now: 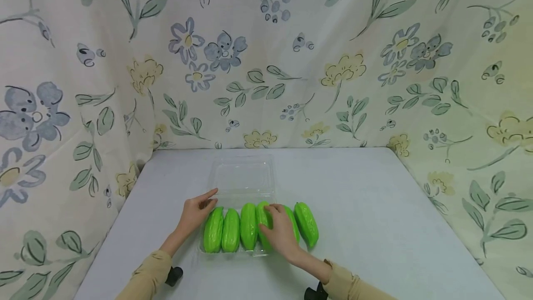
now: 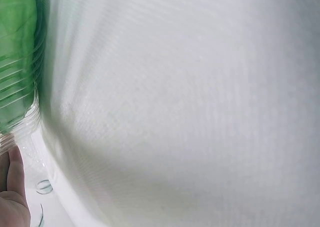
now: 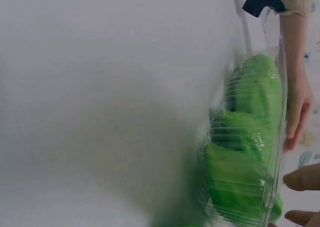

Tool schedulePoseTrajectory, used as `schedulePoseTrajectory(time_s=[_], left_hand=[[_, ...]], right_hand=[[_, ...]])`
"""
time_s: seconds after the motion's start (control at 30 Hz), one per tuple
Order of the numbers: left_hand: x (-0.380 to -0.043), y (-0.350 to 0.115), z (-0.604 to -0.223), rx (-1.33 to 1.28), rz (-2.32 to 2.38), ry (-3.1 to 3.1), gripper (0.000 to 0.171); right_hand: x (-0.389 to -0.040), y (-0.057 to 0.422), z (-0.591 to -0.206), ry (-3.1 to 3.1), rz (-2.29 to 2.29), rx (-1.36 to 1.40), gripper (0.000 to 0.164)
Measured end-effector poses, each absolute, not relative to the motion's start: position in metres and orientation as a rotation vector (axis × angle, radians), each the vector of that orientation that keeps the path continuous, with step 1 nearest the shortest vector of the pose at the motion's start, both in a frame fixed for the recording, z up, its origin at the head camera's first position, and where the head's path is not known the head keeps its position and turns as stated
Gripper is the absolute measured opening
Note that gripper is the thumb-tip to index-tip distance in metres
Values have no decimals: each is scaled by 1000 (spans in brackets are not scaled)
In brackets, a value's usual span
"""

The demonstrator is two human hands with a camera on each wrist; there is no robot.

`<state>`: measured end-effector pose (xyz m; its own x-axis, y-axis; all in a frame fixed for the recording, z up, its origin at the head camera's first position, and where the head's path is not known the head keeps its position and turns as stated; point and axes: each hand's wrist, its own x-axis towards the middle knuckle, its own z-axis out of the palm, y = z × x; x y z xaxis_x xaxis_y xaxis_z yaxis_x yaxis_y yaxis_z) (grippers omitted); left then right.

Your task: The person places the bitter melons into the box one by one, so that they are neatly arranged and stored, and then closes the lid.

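A clear plastic clamshell box (image 1: 237,254) lies with its lid (image 1: 241,177) folded back. Inside, bright green cucumbers stand side by side, the leftmost cucumber (image 1: 213,230) by the left wall. My left hand (image 1: 195,214) is at the box's back left corner, its fingers extended and touching there; in the left wrist view a finger (image 2: 16,172) meets the ribbed corner. My right hand (image 1: 281,230) rests over the rightmost cucumber in the box (image 1: 262,216), thumb and fingers spread. Fingertips (image 3: 300,178) show apart just beyond the rim in the right wrist view.
To the right of the box a cucumber (image 1: 306,226) lies on the white table (image 1: 366,198); another cucumber (image 1: 294,226) is partly hidden behind my right hand. A floral cloth (image 1: 266,59) hangs behind the table and at both sides.
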<state>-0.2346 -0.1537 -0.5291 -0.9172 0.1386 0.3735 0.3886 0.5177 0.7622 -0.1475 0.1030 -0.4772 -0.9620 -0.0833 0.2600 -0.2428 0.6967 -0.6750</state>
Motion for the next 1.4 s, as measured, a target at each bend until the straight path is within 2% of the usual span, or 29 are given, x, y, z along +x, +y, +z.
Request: schedulePoseTrajectory(time_s=[0.27, 0.53, 0.77, 1.4], left_hand=[[-234, -153, -528, -445, -1376, -2509, 34], [-234, -152, -528, -441, -1370, -2499, 34], [-233, -151, -527, -417, -1380, -2516, 34], [-234, -153, -528, -450, -1353, -2497, 34]], right_hand=[[-149, 102, -478, -2746, 975, 322, 38], [-154, 102, -475, -2762, 911, 383, 25], [-157, 106, -473, -2784, 1069, 274, 39], [-147, 114, -468, -2684, 1429, 309, 47]])
